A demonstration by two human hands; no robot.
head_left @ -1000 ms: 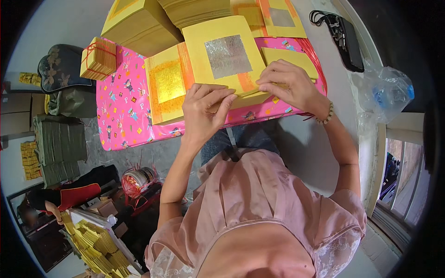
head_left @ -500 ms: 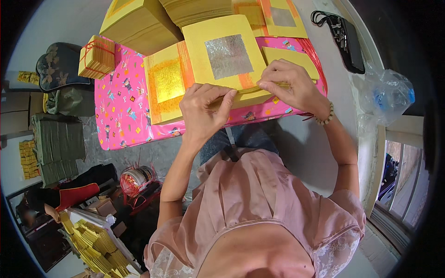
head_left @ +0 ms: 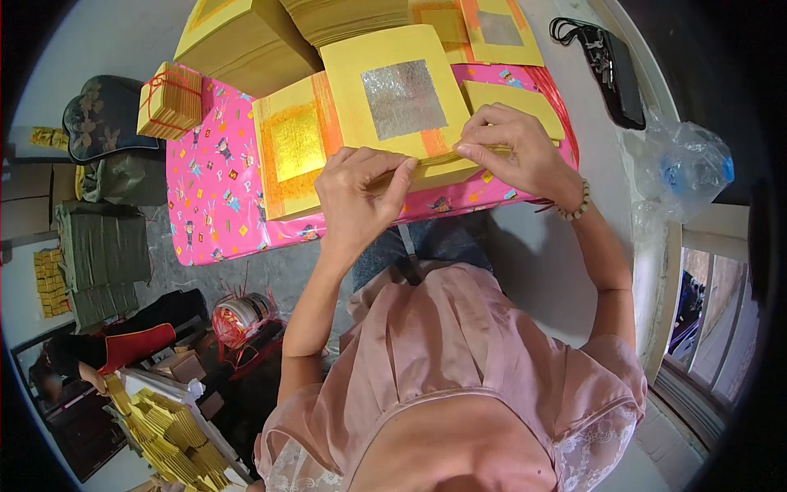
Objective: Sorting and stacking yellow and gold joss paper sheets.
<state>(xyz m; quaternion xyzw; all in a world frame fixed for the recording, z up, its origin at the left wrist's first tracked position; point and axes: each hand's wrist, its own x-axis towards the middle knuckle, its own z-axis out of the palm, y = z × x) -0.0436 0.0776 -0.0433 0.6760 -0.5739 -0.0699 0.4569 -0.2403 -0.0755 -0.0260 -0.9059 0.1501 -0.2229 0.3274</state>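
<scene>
Bright pink, with little cartoon people all over, the tabletop [head_left: 209, 193] stands in front of the person in the head view. Yellow paper with a silver square [head_left: 403, 100] lies on top of a pile near the front edge, partly over the pile with the gold square [head_left: 299, 143] on its left. The left hand [head_left: 358, 187] has its thumb and fingers together, pinching the near edge of the silver-square paper. The right hand [head_left: 512, 148] is pinched on that same edge, a bit farther right. It is too small to tell how many sheets they hold. A bead bracelet [head_left: 580, 201] is on the right wrist.

Plain yellow paper [head_left: 516, 102] lies just beyond the right hand. Tall yellow stacks [head_left: 275, 41] stand at the back. A small yellow block [head_left: 170, 102] tied with red string sits at the left corner. Off to the right are a black pouch [head_left: 625, 90] and a clear plastic bag [head_left: 689, 168]. Down at the lower left, another person's arm [head_left: 90, 373] reaches to folded yellow papers [head_left: 176, 435].
</scene>
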